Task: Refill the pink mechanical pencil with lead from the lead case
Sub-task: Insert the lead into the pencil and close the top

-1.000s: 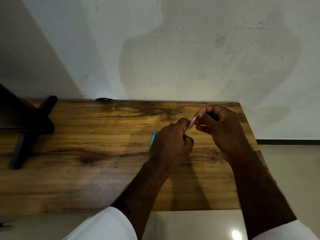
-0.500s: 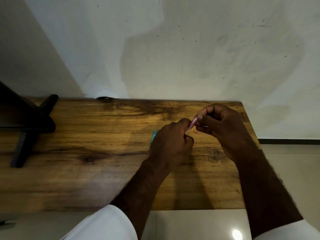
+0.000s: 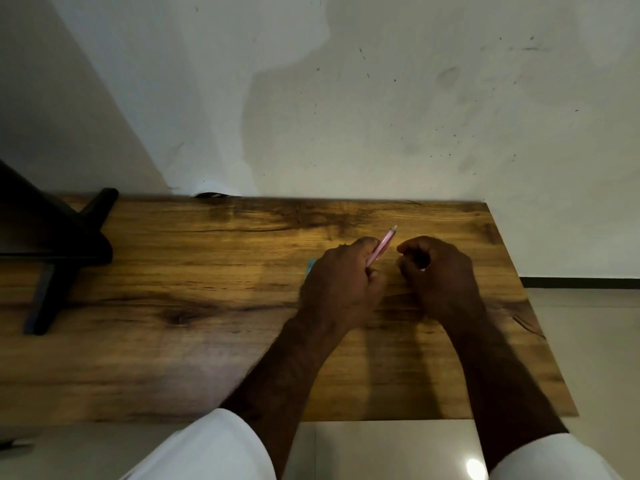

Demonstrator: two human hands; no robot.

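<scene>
My left hand (image 3: 341,285) grips the pink mechanical pencil (image 3: 382,245), which sticks up and to the right out of the fist with its pale end free. My right hand (image 3: 440,271) is curled just to the right of the pencil, apart from it, fingers pinched; something small and pale shows inside them, too small to identify. A turquoise object (image 3: 310,265), probably the lead case, lies on the wooden table (image 3: 173,306) and is mostly hidden behind my left hand.
A black stand (image 3: 65,244) sits at the table's far left. The table backs onto a white wall (image 3: 346,98). Its right edge (image 3: 540,327) drops to a tiled floor.
My right hand has come off the pencil's end and moved slightly right and down. The pencil's upper end now shows bare above my left hand.
</scene>
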